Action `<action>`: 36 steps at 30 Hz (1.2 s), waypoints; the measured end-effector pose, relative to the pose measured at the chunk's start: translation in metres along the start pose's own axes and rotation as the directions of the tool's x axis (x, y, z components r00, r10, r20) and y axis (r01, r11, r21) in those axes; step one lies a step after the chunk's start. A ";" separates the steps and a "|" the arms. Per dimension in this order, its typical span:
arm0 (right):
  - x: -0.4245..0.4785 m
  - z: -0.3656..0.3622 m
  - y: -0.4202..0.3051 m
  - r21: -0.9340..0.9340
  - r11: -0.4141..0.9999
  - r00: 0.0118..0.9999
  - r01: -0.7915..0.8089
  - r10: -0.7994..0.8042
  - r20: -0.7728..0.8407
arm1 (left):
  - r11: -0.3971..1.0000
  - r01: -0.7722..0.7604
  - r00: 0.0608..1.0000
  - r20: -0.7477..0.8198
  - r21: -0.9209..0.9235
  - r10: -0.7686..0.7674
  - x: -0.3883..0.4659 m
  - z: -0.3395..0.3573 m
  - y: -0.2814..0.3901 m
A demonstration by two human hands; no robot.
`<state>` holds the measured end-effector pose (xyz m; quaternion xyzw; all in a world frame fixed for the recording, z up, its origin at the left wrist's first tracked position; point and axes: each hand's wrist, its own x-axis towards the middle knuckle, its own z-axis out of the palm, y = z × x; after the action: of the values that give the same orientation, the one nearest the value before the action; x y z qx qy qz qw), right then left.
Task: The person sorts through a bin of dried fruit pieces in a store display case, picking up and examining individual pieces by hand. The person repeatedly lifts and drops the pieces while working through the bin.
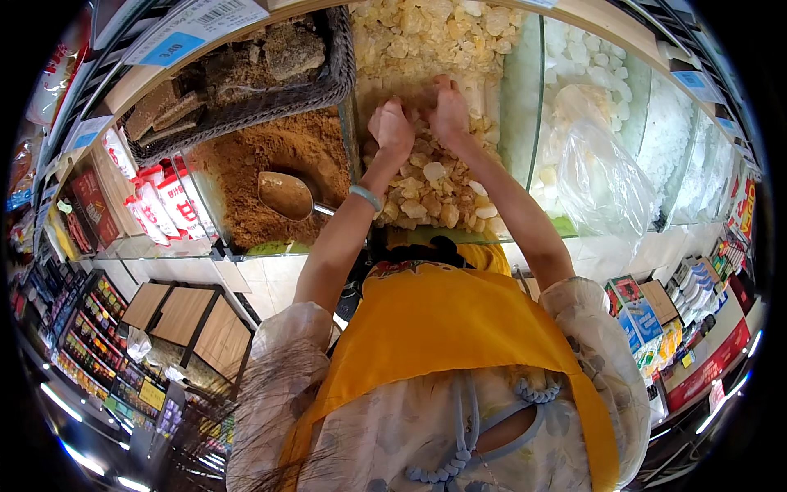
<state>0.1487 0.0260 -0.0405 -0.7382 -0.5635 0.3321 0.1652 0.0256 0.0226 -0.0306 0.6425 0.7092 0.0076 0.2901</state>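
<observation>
Both hands are down in a glass-sided bin of yellow rock sugar lumps (424, 190). My left hand (393, 129), with a pale bangle on its wrist, is at the bin's left part with curled fingers. Close to its right, my right hand (449, 114) is bent over the lumps. The fingertips are blurred, and whether either hand grips a lump is hidden. Between and beyond the hands lies a flat, pale, blurred patch of the bin. To the left, a metal scoop (286, 195) rests in brown sugar powder (246, 160).
A dark woven basket (246, 111) of brown sugar blocks overlaps the powder bin. A clear plastic bag (602, 178) lies over the white rock sugar bin at right, beside a glass divider (536, 104). Red and white packets (178, 203) stand at left. A shelf edge with price tags curves above.
</observation>
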 end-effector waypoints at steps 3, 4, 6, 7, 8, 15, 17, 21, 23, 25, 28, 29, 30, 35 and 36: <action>0.002 0.002 0.003 0.079 0.997 0.999 -0.018 0.020 -0.026 | 0.994 -0.007 1.000 0.015 0.113 0.005 -0.010 -0.002 0.001; 0.006 0.004 0.005 0.090 0.996 0.999 -0.014 0.017 -0.030 | 0.999 -0.025 0.999 -0.047 0.047 0.027 -0.011 -0.002 0.002; 0.011 0.008 0.007 0.095 0.995 0.998 0.005 0.001 -0.057 | 0.994 -0.016 0.997 -0.081 -0.110 0.008 -0.007 -0.002 0.003; 0.013 0.012 0.005 0.090 0.996 0.997 0.020 -0.013 -0.080 | 0.980 0.016 0.998 -0.049 -0.200 -0.026 0.002 -0.001 0.004; 0.014 0.015 0.003 0.084 0.996 0.994 0.034 -0.025 -0.103 | 0.957 0.050 0.998 -0.013 -0.287 -0.056 0.011 -0.001 0.006; 0.018 0.034 -0.009 0.183 0.981 0.942 0.061 0.004 -0.336 | 0.116 0.309 0.859 0.224 -0.944 -0.460 0.048 0.017 0.009; 0.020 0.033 -0.011 0.280 0.958 0.961 0.062 0.018 -0.276 | -0.068 0.359 0.785 0.341 -0.931 -0.518 0.053 0.012 0.016; 0.028 0.032 -0.010 0.465 0.885 0.976 0.018 0.086 -0.201 | -0.093 0.487 0.750 0.470 -0.869 -0.465 0.059 0.003 0.015; 0.031 0.031 -0.009 0.511 0.859 0.987 -0.018 0.098 -0.131 | -0.176 0.493 0.725 0.514 -0.852 -0.458 0.064 0.008 0.009; 0.030 0.025 -0.009 0.539 0.841 0.996 -0.042 0.075 -0.040 | -0.219 0.499 0.707 0.540 -0.839 -0.456 0.069 0.012 0.006; 0.027 0.024 -0.011 0.528 0.849 0.999 0.014 0.007 -0.038 | -0.329 0.501 0.705 0.598 -0.800 -0.381 0.073 0.015 0.004; 0.025 0.025 -0.012 0.514 0.856 0.998 0.050 -0.022 -0.059 | -0.433 0.495 0.712 0.637 -0.753 -0.294 0.073 0.015 0.003; 0.023 0.023 -0.015 0.496 0.861 0.992 0.113 -0.074 -0.098 | -0.533 0.488 0.719 0.664 -0.692 -0.204 0.073 0.014 0.004; 0.000 -0.008 -0.033 0.454 0.871 0.982 0.191 -0.168 -0.091 | -0.542 0.584 0.739 0.672 -0.604 0.047 0.062 -0.008 0.009; -0.003 -0.017 -0.037 0.502 0.844 0.982 0.188 -0.162 -0.096 | -0.582 0.591 0.722 0.689 -0.558 0.073 0.058 -0.013 0.012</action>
<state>0.1335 0.0365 -0.0043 -0.6219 -0.5167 0.4339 0.3975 0.0309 0.0828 -0.0383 -0.1992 0.4300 0.3734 0.7975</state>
